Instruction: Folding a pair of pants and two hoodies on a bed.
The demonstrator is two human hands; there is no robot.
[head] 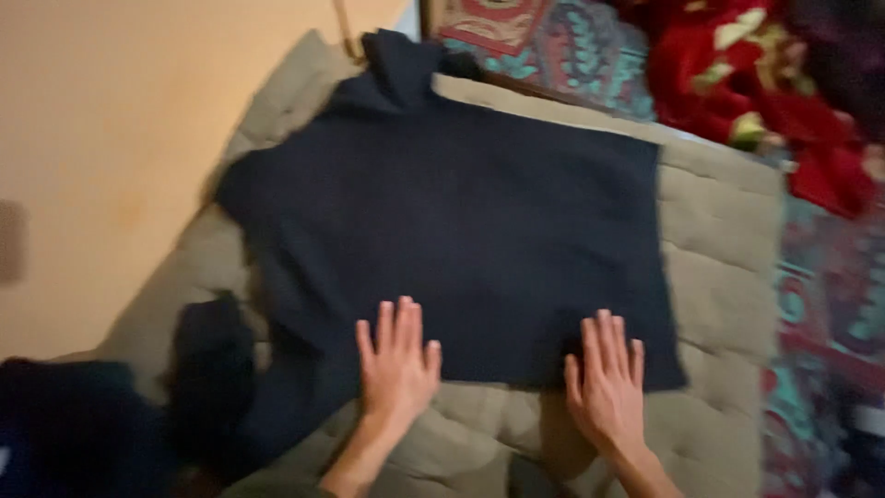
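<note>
Both hands lie flat near the bottom of the view, palms down and fingers spread wide, holding nothing: the left hand (pixel 397 365) and the right hand (pixel 607 381) press on the near edge of a dark navy garment (pixel 452 231), fingertips on the cloth and wrists over the padding below. That garment is spread out flat across a tufted, grey-beige cushion (pixel 719 277), with one sleeve trailing off toward the lower left and another folded part reaching up to the cushion's far corner. Stitched dimples show in the bare padding to the right of the cloth and between the two forearms. Left of the cushion runs a plain, warm tan floor (pixel 101 120). Along the top and right side lies a patterned rug (pixel 830 304) in red and teal, and on it, at the upper right, sits a crumpled red fabric with pale floral marks (pixel 737 65). A dark blurred shape (pixel 64 424) fills the lower left corner; what it is cannot be told.
</note>
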